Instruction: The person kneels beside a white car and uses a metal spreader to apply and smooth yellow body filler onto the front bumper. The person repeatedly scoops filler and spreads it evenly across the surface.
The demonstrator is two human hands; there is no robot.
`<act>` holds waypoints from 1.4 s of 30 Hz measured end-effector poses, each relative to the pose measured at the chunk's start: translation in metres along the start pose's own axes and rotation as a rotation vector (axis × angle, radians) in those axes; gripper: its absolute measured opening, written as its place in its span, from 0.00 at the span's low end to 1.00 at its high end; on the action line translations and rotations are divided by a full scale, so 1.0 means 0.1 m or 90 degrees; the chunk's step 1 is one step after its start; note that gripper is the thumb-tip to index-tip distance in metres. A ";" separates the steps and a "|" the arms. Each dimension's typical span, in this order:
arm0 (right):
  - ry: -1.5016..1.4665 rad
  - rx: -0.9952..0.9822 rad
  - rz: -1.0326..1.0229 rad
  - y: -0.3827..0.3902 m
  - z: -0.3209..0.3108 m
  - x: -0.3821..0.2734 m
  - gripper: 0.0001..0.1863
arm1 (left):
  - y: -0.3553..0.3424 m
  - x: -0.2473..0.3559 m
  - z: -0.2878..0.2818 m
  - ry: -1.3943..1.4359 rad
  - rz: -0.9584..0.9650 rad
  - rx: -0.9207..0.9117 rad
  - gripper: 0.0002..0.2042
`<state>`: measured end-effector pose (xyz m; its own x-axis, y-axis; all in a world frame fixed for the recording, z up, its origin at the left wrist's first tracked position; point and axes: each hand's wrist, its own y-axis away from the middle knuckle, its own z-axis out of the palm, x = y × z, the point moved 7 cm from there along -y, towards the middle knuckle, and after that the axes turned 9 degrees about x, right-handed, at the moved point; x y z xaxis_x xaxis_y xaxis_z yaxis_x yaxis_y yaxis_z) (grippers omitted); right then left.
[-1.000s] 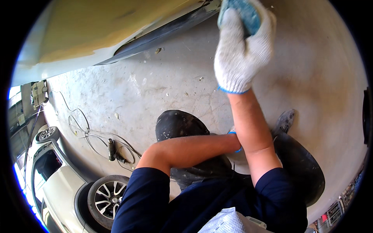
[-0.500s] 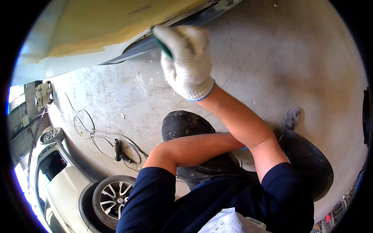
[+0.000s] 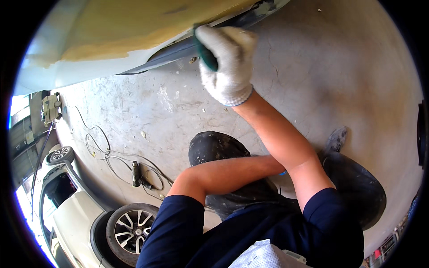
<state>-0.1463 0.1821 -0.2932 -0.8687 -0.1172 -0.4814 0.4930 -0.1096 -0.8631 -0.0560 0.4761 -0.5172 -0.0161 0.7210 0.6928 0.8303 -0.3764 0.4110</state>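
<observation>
While the right hand (image 3: 229, 62), covered by a white knitted glove, reaches up toward a pale car body panel with broad yellow-tan patches (image 3: 103, 38), its fingers are closed around a thin, flat, dark green pad (image 3: 207, 57). The pad is seen nearly edge-on at the left side of the glove, slanting, with its upper end at the panel's lower edge; whether it touches the panel cannot be told. Just beside the pad, a long dark grey trim strip (image 3: 172, 53) runs along beneath the panel.

The bare left forearm (image 3: 237, 173) crosses below the right one, and the left hand is hidden there. Only a bit of bright blue edging (image 3: 283, 173) shows, so the state of its fingers cannot be told.

Both bent legs, in black trousers with pale specks (image 3: 216, 147), are above a scuffed grey concrete floor (image 3: 143, 105), and a grey, stained shoe (image 3: 336, 139) shows at the right. Well apart from the hands, to the left, a dark cylindrical tool (image 3: 136, 173) lies on the floor beside loosely looped grey cords (image 3: 106, 154). Farther down at the left stands a whitish car (image 3: 73, 214) with a black-tyred, silver-spoked wheel (image 3: 134, 232).
</observation>
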 end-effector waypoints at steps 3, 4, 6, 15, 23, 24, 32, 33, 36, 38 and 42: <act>0.060 -0.063 -0.030 0.21 0.20 -0.13 0.24 | 0.01 -0.02 0.03 -0.009 0.005 -0.006 0.21; 0.054 -0.086 -0.051 0.29 0.30 -0.15 0.22 | 0.00 -0.01 0.02 -0.008 0.005 -0.009 0.21; 0.047 -0.159 -0.034 0.27 0.32 -0.25 0.24 | 0.02 -0.03 0.03 -0.010 0.004 -0.009 0.21; -0.020 0.040 0.112 -0.34 -0.37 0.09 0.22 | -0.02 0.02 0.02 0.000 -0.002 0.001 0.21; 0.028 -0.061 0.069 -0.17 -0.06 -0.13 0.25 | -0.02 -0.02 0.02 -0.006 -0.011 -0.004 0.21; 0.030 -0.062 0.075 -0.05 0.00 -0.15 0.26 | -0.04 0.02 0.03 -0.007 -0.003 -0.008 0.21; -0.025 0.013 0.116 -0.21 -0.29 -0.02 0.20 | -0.04 0.02 0.07 -0.012 -0.002 -0.017 0.21; 0.008 0.008 0.084 -0.36 -0.38 0.07 0.17 | -0.05 0.03 0.06 -0.012 -0.003 -0.017 0.21; -0.001 0.018 0.165 -0.66 -0.56 0.24 0.15 | -0.05 0.06 0.06 -0.014 0.012 -0.018 0.21; 0.016 -0.006 0.146 -0.72 -0.55 0.23 0.16 | -0.08 0.04 0.05 -0.014 0.011 -0.019 0.21; 0.047 -0.050 0.111 -0.80 -0.53 0.22 0.16 | -0.06 0.04 0.08 -0.019 0.011 -0.024 0.21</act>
<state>-0.2076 0.2406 -0.2428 -0.7734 -0.0544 -0.6316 0.6331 -0.0169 -0.7739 -0.0569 0.4862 -0.5213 0.0156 0.7307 0.6825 0.8088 -0.4105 0.4211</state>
